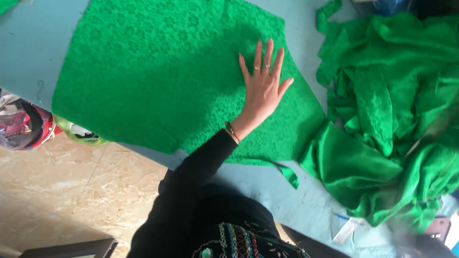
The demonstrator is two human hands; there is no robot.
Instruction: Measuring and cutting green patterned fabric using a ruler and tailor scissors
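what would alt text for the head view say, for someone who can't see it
One hand lies flat, its fingers spread, on a green lace fabric panel spread over a pale blue table. A heap of green cloth lies to the right.

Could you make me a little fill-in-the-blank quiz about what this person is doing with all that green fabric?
1. The left hand lies flat, fingers spread, on a piece of green ____ fabric.
2. That piece is spread out on a pale ____ table.
3. The crumpled heap of green cloth sits to the ____ of the flat piece.
4. The arm wears a long ____ sleeve.

Missing words: lace; blue; right; black
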